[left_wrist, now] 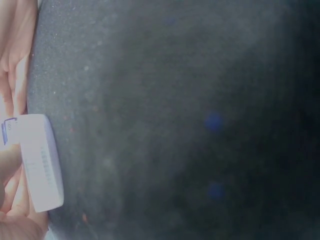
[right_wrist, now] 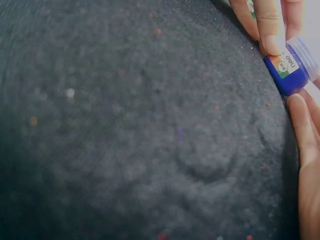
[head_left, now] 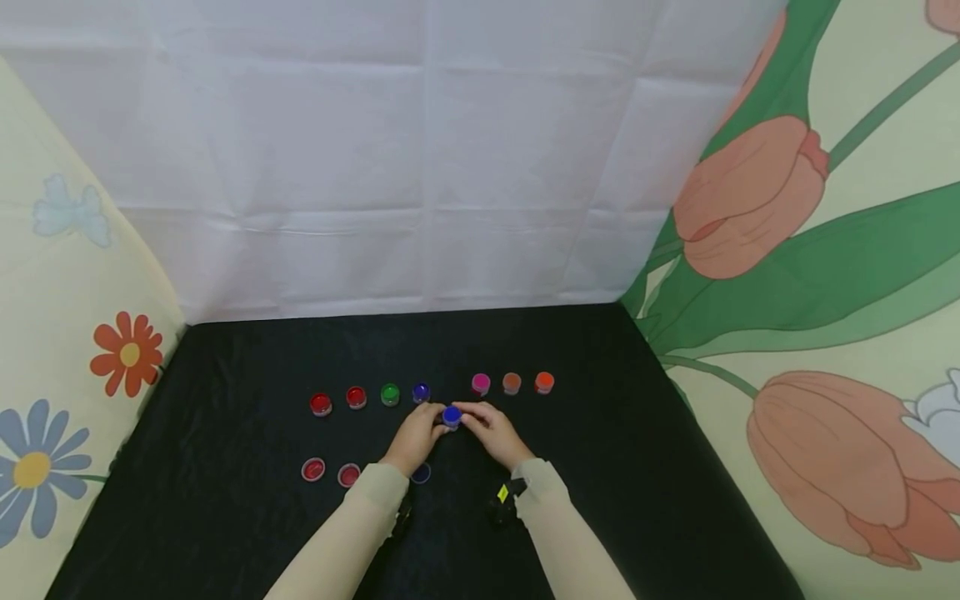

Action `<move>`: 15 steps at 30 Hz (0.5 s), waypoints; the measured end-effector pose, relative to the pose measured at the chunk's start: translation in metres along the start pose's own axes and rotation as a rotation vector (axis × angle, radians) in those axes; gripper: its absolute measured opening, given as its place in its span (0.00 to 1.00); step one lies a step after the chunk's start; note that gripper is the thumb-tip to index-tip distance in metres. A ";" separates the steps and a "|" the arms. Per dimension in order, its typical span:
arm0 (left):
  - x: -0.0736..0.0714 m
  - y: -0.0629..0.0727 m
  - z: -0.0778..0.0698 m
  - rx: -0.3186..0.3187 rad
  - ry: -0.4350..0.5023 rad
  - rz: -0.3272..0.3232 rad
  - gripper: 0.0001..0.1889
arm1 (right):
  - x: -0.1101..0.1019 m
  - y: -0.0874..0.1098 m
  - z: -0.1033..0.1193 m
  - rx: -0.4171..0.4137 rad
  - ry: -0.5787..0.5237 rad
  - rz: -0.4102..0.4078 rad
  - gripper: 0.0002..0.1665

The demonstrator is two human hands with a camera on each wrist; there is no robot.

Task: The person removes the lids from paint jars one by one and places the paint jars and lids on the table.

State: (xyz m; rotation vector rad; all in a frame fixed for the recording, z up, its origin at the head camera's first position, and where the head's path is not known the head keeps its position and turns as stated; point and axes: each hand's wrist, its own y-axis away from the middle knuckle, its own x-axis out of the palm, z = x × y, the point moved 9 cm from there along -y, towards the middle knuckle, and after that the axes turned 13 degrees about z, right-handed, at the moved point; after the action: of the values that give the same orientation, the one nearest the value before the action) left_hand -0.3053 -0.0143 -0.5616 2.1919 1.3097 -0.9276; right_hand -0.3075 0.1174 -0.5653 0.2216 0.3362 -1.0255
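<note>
Above the black cloth, near the middle in the head view, both hands hold one small blue paint jar (head_left: 452, 417). My left hand (head_left: 412, 437) grips it from the left and my right hand (head_left: 495, 432) from the right, their fingertips at its sides. The right wrist view shows the blue paint jar (right_wrist: 290, 70) tilted, with a printed label and a translucent pale end. In the left wrist view the pale, washed-out side of the jar (left_wrist: 41, 162) lies against the fingers. Just behind the hands stands another blue paint jar (head_left: 422, 392).
Left of that jar stand a green jar (head_left: 390, 394) and two red jars (head_left: 321, 404). To the right are magenta (head_left: 481, 383), peach (head_left: 512, 383) and orange (head_left: 544, 382) jars. Nearer lie two red round lids (head_left: 312, 469) and a dark blue disc (head_left: 421, 473), partly hidden by my left arm.
</note>
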 end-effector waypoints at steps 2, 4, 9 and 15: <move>0.001 0.000 0.000 -0.007 0.003 0.005 0.12 | 0.001 -0.002 -0.007 0.006 -0.011 0.006 0.21; 0.001 0.000 0.001 -0.015 0.005 0.008 0.12 | 0.003 -0.003 -0.008 0.002 -0.031 0.020 0.22; 0.001 0.000 0.000 -0.024 0.001 0.014 0.12 | 0.006 -0.004 -0.005 -0.036 -0.016 0.048 0.26; 0.002 -0.001 0.000 -0.016 -0.014 0.014 0.12 | 0.006 -0.004 -0.007 -0.023 -0.024 0.034 0.24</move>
State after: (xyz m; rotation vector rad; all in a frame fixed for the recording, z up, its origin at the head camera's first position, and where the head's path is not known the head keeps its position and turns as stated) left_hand -0.3054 -0.0131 -0.5629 2.1762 1.2895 -0.9223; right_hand -0.3095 0.1131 -0.5743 0.1933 0.3211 -0.9897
